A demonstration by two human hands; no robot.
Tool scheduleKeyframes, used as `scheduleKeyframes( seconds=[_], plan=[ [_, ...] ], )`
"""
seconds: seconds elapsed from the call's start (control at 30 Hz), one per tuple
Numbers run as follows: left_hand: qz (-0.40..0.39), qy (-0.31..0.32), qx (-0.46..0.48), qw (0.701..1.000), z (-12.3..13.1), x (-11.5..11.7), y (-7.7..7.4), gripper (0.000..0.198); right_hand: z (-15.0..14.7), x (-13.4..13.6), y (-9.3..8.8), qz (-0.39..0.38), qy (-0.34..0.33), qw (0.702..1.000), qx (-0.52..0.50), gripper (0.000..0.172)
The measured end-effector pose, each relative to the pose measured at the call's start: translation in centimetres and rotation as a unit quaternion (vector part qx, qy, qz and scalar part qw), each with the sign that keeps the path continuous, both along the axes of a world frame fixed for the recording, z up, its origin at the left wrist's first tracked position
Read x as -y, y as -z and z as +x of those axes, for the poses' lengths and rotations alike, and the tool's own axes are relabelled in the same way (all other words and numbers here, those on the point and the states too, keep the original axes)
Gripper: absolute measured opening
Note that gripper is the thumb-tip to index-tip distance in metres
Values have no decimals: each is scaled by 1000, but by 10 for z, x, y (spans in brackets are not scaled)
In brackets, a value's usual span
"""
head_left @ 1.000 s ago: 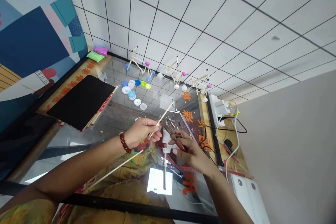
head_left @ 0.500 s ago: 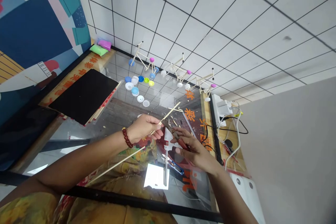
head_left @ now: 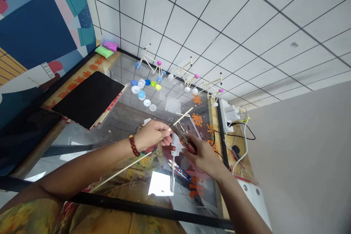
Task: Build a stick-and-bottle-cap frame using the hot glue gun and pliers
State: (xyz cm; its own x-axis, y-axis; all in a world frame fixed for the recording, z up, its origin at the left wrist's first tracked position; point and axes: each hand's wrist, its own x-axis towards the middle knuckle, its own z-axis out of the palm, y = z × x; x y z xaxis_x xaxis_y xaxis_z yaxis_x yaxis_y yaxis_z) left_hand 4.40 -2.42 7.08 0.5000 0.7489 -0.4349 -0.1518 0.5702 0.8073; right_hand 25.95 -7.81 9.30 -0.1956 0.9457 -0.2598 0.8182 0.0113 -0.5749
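My left hand (head_left: 155, 134) pinches a thin wooden stick (head_left: 183, 116), which points away to the upper right. In my right hand (head_left: 204, 155) is a pair of pliers (head_left: 179, 134) with red handles, its fingers wrapped round them. The jaws are at the stick, just beyond my left fingertips; whether they bite into it I cannot tell. Beneath the pliers lies a white glue gun (head_left: 175, 146). A blue utility knife (head_left: 183, 173) is near it, and another long stick (head_left: 122, 172) lies by my left forearm.
Small stick-built models (head_left: 153, 66) with bottle-cap wheels line the table's far edge. Loose bottle caps (head_left: 141, 95) lie in front of them. A black board (head_left: 89, 98) is at left, bags of clay (head_left: 104, 51) at the far corner. A power strip (head_left: 227, 115) with cables stands at right.
My right fingers have closed round the pliers' handles, where they were spread before. The stick has shifted slightly to the right at its far end.
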Motion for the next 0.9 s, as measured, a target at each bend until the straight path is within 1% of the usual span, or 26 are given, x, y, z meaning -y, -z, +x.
scheduleKeyframes(
  seconds=[0.03,0.07,0.13,0.23,0.3,0.4,0.5,0.63,0.77,0.9],
  plan=[
    [9,5,4,1000,0,1,0,10,-1,-1,-1,2,-25,999,24,6],
    [22,9,6,1000,0,2,0,14,-1,-1,-2,6,-44,998,45,10],
    [62,16,1,998,0,3,2,22,-2,-3,-4,18,-59,996,71,17],
    [121,15,-34,992,0,4,8,31,-4,-5,-5,20,-71,993,93,16],
    [138,6,-55,989,1,3,10,34,-7,-6,-6,19,-73,991,109,17],
    [145,-22,-66,987,4,2,11,34,-13,-10,-5,23,-63,988,137,18],
    [150,-56,-71,985,6,0,11,26,-20,-16,-2,36,-63,986,149,17],
    [145,-90,-82,982,6,-2,18,24,-26,-26,4,79,-64,978,182,14],
    [136,-117,-59,982,6,-4,24,25,-27,-33,4,106,-73,967,221,10],
    [122,-130,-38,983,4,-8,20,25,-31,-35,2,129,-67,957,253,11]
  ],
)
